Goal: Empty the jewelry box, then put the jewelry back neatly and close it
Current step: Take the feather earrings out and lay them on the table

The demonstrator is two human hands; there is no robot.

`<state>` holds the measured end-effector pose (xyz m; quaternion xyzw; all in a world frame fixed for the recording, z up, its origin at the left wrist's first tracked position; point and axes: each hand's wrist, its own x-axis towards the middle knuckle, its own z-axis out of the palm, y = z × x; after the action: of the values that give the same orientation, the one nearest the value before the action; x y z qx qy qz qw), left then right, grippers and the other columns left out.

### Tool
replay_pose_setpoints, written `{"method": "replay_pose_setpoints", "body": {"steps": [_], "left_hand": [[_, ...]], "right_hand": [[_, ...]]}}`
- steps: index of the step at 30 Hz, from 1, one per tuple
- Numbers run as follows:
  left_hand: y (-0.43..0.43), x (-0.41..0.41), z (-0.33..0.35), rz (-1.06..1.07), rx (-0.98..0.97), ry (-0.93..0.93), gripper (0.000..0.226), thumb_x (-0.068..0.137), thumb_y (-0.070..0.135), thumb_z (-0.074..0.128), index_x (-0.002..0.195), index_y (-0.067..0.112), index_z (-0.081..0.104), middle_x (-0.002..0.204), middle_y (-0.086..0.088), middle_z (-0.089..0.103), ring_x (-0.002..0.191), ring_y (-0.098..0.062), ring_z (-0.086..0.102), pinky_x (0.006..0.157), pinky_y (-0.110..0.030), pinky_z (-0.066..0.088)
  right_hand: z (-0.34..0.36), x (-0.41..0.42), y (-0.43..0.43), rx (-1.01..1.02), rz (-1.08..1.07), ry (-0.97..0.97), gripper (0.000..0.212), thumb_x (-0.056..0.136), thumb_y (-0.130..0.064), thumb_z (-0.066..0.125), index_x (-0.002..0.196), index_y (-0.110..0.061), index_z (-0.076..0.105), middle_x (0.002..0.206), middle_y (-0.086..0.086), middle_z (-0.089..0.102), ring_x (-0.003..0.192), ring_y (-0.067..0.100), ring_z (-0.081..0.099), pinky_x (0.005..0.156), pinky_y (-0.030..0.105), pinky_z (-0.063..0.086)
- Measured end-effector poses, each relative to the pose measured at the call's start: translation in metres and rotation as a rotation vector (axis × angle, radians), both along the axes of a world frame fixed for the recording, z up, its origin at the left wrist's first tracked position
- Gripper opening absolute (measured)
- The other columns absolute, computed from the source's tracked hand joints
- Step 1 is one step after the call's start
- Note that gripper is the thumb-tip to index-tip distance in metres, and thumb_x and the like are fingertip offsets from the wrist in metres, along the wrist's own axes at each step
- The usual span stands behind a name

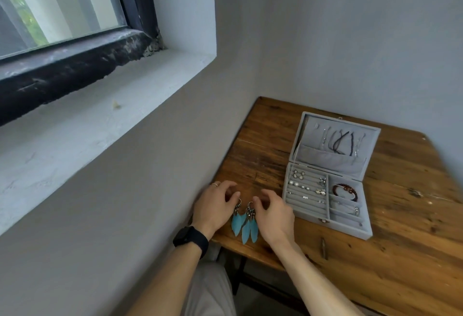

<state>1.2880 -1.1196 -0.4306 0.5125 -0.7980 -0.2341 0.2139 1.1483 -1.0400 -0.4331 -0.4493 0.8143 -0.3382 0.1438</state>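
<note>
Lower centre, on the table (375, 265): my left hand (214, 206) curls its fingers at the hooks of the blue feather earrings (245, 225); I cannot tell whether it pinches them. The earrings lie lengthwise toward me, hooks pointing away. Right hand (274, 214): likewise curled, grip undetermined. To its right, the jewelry box (350, 228) sits open, lid tilted back.

We have one wide-angle view, worn on the head, looking forward and down from above the near-left corner of the brown plank wooden tabletop (375, 265). It sits close: the left hand (213, 209) and right hand (275, 215) lie low in the middle. The view faces the room's corner, tilted, with the black-framed glass window (62, 2) upper left and the open grey velvet jewelry box (350, 229) toward the far edge
</note>
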Motion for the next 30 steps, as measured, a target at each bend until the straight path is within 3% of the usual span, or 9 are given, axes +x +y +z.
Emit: {"method": "replay_pose_setpoints", "body": {"steps": [3,9,14,20,26,30], "left_hand": [[0.016,0.013,-0.006,0.03,-0.019,0.027,0.029,0.091,0.052,0.059,0.115,0.036,0.06,0.107,0.014,0.062,0.099,-0.006,0.057,0.08,-0.032,0.056],[0.03,0.027,-0.009,-0.064,-0.06,-0.069,0.03,0.092,0.041,0.063,0.12,0.032,0.069,0.124,0.011,0.061,0.117,-0.012,0.051,0.097,-0.028,0.045],[0.026,0.029,-0.004,-0.106,-0.054,-0.093,0.029,0.094,0.03,0.058,0.122,0.03,0.069,0.125,0.009,0.064,0.115,-0.012,0.054,0.099,-0.027,0.047],[0.033,0.025,-0.003,-0.09,-0.085,-0.186,0.04,0.093,0.053,0.055,0.128,0.036,0.062,0.128,0.009,0.059,0.119,-0.016,0.052,0.098,-0.034,0.047],[0.031,0.031,-0.006,-0.124,-0.07,-0.171,0.039,0.095,0.036,0.058,0.134,0.034,0.061,0.132,0.008,0.057,0.121,-0.015,0.048,0.104,-0.031,0.043],[0.031,0.031,-0.008,-0.127,-0.063,-0.158,0.041,0.095,0.034,0.058,0.136,0.033,0.06,0.132,0.007,0.058,0.122,-0.015,0.049,0.103,-0.032,0.044]], "right_hand": [[-0.01,0.005,0.023,-0.056,0.062,-0.002,0.036,0.095,-0.037,0.062,0.129,-0.026,0.058,0.119,-0.008,0.061,0.105,0.01,0.059,0.091,0.027,0.05],[-0.022,0.017,0.047,-0.055,0.137,0.1,0.044,0.091,-0.041,0.066,0.131,-0.026,0.056,0.125,-0.007,0.055,0.115,0.012,0.047,0.095,0.024,0.041],[-0.023,0.019,0.052,-0.034,0.188,0.157,0.045,0.094,-0.034,0.063,0.138,-0.03,0.052,0.133,-0.007,0.052,0.12,0.012,0.043,0.103,0.033,0.045],[-0.027,0.022,0.056,-0.024,0.271,0.309,0.038,0.098,-0.038,0.053,0.135,-0.033,0.058,0.142,0.0,0.049,0.125,0.021,0.043,0.101,0.038,0.047],[-0.028,0.022,0.06,-0.019,0.285,0.355,0.038,0.098,-0.041,0.047,0.132,-0.029,0.06,0.14,0.0,0.051,0.126,0.019,0.043,0.102,0.036,0.046],[-0.027,0.022,0.062,-0.022,0.3,0.338,0.041,0.098,-0.042,0.047,0.135,-0.028,0.057,0.141,-0.002,0.053,0.126,0.019,0.043,0.102,0.039,0.047]]}}
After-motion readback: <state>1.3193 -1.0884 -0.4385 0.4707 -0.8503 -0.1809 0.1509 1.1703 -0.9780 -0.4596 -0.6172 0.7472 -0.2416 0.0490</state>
